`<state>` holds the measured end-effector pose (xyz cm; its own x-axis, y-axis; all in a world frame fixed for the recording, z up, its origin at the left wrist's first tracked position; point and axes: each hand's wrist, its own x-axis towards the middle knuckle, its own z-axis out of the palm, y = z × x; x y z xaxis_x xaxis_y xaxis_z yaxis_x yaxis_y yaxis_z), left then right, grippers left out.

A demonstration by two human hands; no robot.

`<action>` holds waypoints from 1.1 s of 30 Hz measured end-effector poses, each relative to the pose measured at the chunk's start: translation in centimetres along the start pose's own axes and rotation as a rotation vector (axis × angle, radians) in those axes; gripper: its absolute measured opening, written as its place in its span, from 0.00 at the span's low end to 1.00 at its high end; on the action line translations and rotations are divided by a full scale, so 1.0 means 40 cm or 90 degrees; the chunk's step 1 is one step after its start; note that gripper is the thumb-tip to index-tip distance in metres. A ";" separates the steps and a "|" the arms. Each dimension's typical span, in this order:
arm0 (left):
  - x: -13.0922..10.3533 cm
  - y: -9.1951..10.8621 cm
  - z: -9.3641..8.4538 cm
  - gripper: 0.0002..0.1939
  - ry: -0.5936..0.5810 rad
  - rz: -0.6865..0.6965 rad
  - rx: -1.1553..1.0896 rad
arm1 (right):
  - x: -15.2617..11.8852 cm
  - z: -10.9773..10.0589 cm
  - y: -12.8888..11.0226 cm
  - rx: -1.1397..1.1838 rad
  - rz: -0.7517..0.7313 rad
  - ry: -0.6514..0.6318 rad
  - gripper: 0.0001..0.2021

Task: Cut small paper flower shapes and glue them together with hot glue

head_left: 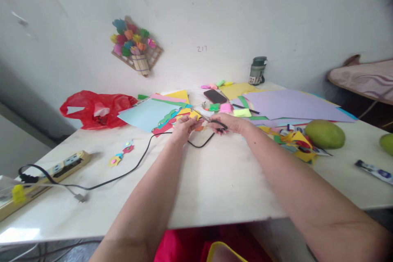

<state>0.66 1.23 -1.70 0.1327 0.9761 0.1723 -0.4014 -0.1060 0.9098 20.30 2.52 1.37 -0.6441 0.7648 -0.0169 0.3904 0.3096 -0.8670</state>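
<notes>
Near the middle of the table, my left hand (184, 127) pinches a small piece of yellow paper (194, 114). Black-handled scissors (220, 124) sit in my right hand (235, 123), their blades pointing left at the yellow paper. Just behind my left hand lie cut strips of coloured paper (168, 119) in green, blue and red. Small paper flowers (128, 149) with pink and yellow-green centres rest to the left of my left arm. Pink, green and yellow packets (225, 108) lie beyond my right hand.
A black cable (132, 170) runs from the power strip (72, 163) toward my hands. A red plastic bag (101, 108) and light-blue paper (144, 114) lie left. Purple sheets (282, 104), a phone (215, 96), paper scraps (294, 143), a green mango (325, 134) and a glue tube (374, 171) lie right.
</notes>
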 end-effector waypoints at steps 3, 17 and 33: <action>0.000 0.001 0.001 0.12 0.002 0.001 -0.006 | 0.002 0.000 0.002 0.008 0.001 0.000 0.09; 0.001 0.000 0.002 0.10 0.006 -0.001 -0.009 | -0.003 0.005 -0.012 -0.009 -0.002 0.008 0.11; 0.000 0.000 0.003 0.09 0.017 0.004 -0.006 | 0.002 0.006 -0.002 -0.009 -0.006 0.004 0.10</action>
<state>0.76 1.20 -1.67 0.1060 0.9801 0.1677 -0.4103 -0.1105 0.9052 20.06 2.43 1.34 -0.6437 0.7653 -0.0051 0.3937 0.3255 -0.8597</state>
